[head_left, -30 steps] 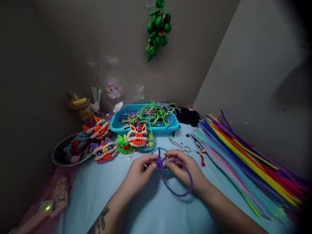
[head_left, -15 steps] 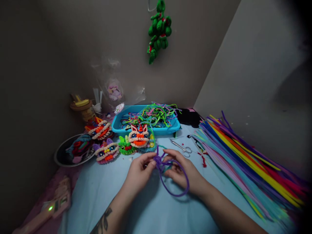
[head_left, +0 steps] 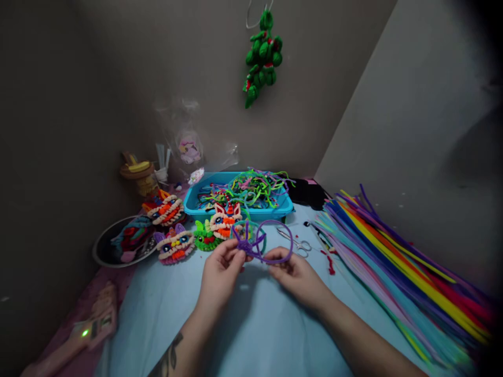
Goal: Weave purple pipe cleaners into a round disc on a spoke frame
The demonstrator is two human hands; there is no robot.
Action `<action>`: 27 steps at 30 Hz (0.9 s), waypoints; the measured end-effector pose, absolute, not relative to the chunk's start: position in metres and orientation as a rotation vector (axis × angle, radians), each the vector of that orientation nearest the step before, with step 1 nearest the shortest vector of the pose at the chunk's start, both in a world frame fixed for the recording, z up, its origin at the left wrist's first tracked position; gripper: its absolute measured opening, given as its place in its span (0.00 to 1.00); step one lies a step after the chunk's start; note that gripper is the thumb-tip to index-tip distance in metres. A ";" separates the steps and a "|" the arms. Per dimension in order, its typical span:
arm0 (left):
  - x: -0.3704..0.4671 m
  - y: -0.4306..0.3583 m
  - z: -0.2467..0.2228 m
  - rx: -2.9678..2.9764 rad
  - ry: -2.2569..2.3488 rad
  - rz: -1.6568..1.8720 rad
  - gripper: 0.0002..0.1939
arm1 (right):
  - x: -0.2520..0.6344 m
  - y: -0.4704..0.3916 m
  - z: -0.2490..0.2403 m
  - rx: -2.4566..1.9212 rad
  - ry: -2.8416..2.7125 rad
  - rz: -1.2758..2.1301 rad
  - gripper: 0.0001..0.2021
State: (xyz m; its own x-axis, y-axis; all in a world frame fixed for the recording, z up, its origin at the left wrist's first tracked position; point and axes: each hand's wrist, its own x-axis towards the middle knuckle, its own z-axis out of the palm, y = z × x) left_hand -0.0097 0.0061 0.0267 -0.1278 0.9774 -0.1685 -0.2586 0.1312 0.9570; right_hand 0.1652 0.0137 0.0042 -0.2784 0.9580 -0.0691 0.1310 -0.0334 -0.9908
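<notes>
Between my hands, above the light blue table cover [head_left: 251,324], is a piece of twisted purple pipe cleaner [head_left: 291,238] with a knotted bunch at its left end and a big loop to the right. My left hand [head_left: 223,267] pinches the bunch between thumb and fingers. With bent fingers, my right hand [head_left: 293,269] grips the lower side of the loop. A teal pipe cleaner [head_left: 264,238] curves behind the purple one; where it attaches is hidden. Just beyond my hands sit fuzzy lion heads, one orange and cream [head_left: 226,222], one green [head_left: 206,238].
Behind stands a blue tray [head_left: 239,213] heaped with pipe cleaner scraps. Scissors [head_left: 301,245] lie right of centre, beside a long spread of coloured pipe cleaners [head_left: 385,256]. At left are a metal bowl [head_left: 98,251], another lion head [head_left: 175,245] and a pink glue gun [head_left: 96,330].
The purple loop has swung from hanging low in front of my right hand to standing up above it. My left hand has shifted slightly left and up with the bunch. The view has tilted slightly.
</notes>
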 end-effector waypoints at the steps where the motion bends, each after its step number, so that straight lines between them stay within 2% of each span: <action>1: -0.008 0.005 0.027 0.840 1.182 1.297 0.22 | 0.163 0.014 0.005 -1.183 -1.444 1.461 0.15; 4: -0.003 0.004 0.026 0.853 1.148 1.264 0.21 | 0.157 0.013 0.006 -1.159 -1.349 1.533 0.16; 8: -0.001 0.003 0.026 0.825 1.128 1.247 0.23 | 0.156 0.012 0.005 -1.175 -1.393 1.465 0.12; 12: -0.009 0.004 0.025 0.758 1.128 1.292 0.24 | 0.166 0.012 0.007 -1.086 -1.889 1.368 0.05; 15: -0.016 0.005 0.025 0.745 1.102 1.351 0.24 | 0.177 0.012 0.010 -0.922 -2.349 1.296 0.07; 17: -0.019 0.006 0.026 0.735 1.074 1.384 0.23 | 0.185 0.012 0.011 -0.861 -2.453 1.290 0.09; 22: -0.017 0.006 0.028 0.704 1.074 1.379 0.23 | 0.189 0.018 0.009 -1.072 -2.114 1.308 0.06; 24: -0.015 0.006 0.028 0.691 1.105 1.337 0.25 | 0.186 0.019 0.008 -1.141 -1.833 1.109 0.05; 27: -0.009 0.005 0.028 0.717 1.141 1.249 0.27 | 0.180 0.016 0.007 -1.087 -1.624 0.779 0.12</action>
State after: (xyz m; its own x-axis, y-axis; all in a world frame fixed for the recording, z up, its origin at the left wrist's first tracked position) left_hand -0.0091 0.0048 0.0275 -0.0712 0.9619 -0.2640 -0.3496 0.2238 0.9098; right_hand 0.1805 0.0163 0.0069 -0.1056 0.9203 0.3766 0.2823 0.3909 -0.8761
